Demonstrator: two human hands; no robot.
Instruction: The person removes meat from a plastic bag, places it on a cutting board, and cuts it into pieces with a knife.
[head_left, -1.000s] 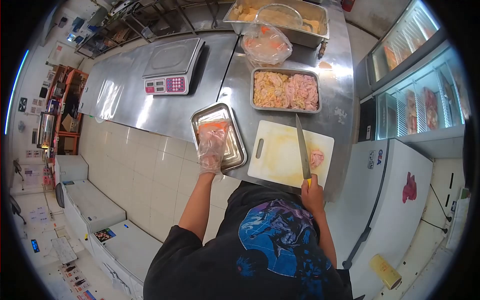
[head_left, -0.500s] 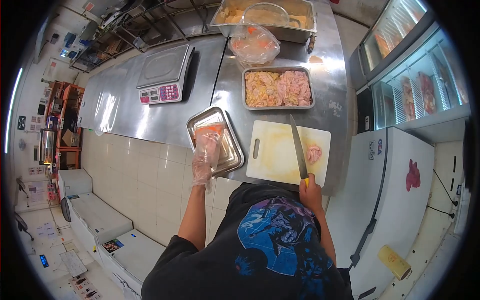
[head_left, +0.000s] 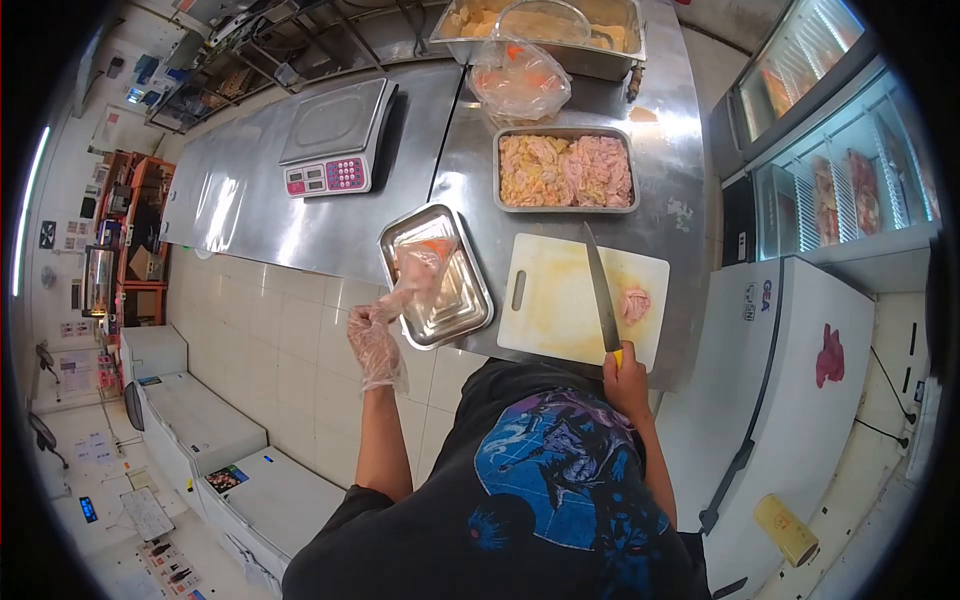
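Left hand [head_left: 375, 345]: wearing a clear glove, its grip pinching a plastic bag [head_left: 420, 275] hanging over the small steel tray [head_left: 470, 300].
Right hand [head_left: 627, 380]: grip closing round the knife [head_left: 600, 290], blade lying on the cutting board [head_left: 560, 310].
Board: carrying one meat piece [head_left: 634, 303].
Far tray [head_left: 566, 170]: holding raw chicken.
Worktop [head_left: 470, 150]: also bearing a scale [head_left: 335, 135].

A long knife [head_left: 600, 290] lies blade-up across the white cutting board [head_left: 560, 305], centre frame. A clear plastic bag [head_left: 420, 275] hangs over the steel tray [head_left: 470, 310] left of it.
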